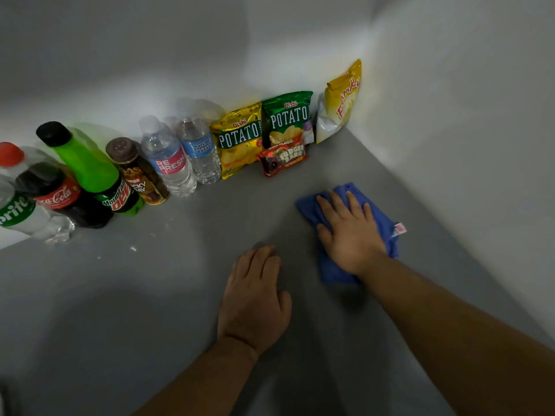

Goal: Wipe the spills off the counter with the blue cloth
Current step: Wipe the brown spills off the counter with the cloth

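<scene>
A blue cloth (327,265) lies flat on the grey counter (186,280), right of centre near the side wall. My right hand (348,232) presses palm-down on the cloth with fingers spread, covering its middle. A white tag (400,229) sticks out at the cloth's right edge. My left hand (255,298) rests flat on the bare counter just left of the cloth, holding nothing. Small pale droplets of spill (133,249) dot the counter to the left, in front of the bottles.
Along the back wall stand several drink bottles, from Sprite (21,211) at the left to water bottles (180,157). Chip bags (240,139) and a small Fudgee Barr pack (283,159) fill the corner. A white wall (450,145) bounds the right side.
</scene>
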Demonstrator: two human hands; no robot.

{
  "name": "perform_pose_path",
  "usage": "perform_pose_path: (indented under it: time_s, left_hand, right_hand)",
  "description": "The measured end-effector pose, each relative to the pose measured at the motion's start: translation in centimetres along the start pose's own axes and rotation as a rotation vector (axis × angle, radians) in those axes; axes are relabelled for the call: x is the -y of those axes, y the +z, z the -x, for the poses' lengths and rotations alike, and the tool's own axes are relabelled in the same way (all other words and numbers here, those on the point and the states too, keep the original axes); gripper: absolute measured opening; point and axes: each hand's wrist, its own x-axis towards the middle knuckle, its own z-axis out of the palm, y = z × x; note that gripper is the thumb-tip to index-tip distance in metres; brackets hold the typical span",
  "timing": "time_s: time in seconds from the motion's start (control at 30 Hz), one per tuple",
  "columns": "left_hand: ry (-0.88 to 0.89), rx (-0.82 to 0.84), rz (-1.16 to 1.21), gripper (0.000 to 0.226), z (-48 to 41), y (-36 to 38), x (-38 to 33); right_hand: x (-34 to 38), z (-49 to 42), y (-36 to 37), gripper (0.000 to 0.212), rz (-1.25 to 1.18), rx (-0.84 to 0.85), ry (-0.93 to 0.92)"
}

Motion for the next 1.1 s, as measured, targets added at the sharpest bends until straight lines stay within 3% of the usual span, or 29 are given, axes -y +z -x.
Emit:
perform_pose_path:
  time_s: [0.07, 0.17, 0.3, 0.43, 0.57, 0.7, 0.8, 0.87, 0.97, 1.1]
  left_hand:
    - [0.017, -0.018, -0.011, 0.044, 0.1, 0.1, 0.1]
    - [0.021, -0.026, -0.007, 0.043, 0.2, 0.2, 0.2]
    - [0.031, -0.049, 0.018, 0.044, -0.2, 0.3, 0.4]
    - [0.058, -0.115, 0.033, 0.034, -1.2, 0.2, 1.2]
    - [0.036, -0.180, -0.014, 0.031, -4.1, -0.3, 1.9]
    - [-0.032, -0.146, -0.005, 0.032, -7.3, -0.4, 1.8]
    - [-0.072, -0.090, 0.043, 0.037, -8.6, -0.1, 1.7]
    - [-0.050, -0.081, 0.008, 0.040, -8.7, 0.3, 1.6]
    - [-0.013, -0.096, -0.044, 0.040, -8.5, 0.8, 1.8]
    - [-0.014, -0.099, -0.076, 0.041, -8.7, 1.0, 1.9]
  right_hand:
    - [2.5, -0.5, 0.4, 0.063, 0.002, -0.007, 0.043]
    - [2.3, 1.3, 0.6, 0.064, -0.002, 0.017, -0.153]
    - [-3.5, 3.5, -0.1, 0.066, 0.003, 0.076, -0.362]
    - [-5.5, 0.6, -1.0, 0.064, 0.007, 0.030, -0.143]
    - [-0.2, -2.8, -0.1, 0.062, -0.005, -0.018, 0.110]
    - [1.5, -1.1, 0.4, 0.063, -0.013, 0.004, -0.145]
    - [-2.4, 0.6, -0.5, 0.063, 0.005, 0.065, -0.360]
    - [-5.4, 0.5, -1.2, 0.063, 0.032, 0.079, -0.385]
    - [-6.4, -1.9, -1.7, 0.061, 0.032, 0.051, -0.235]
    - [-1.3, -5.5, -0.7, 0.061, -0.005, -0.033, 0.101]
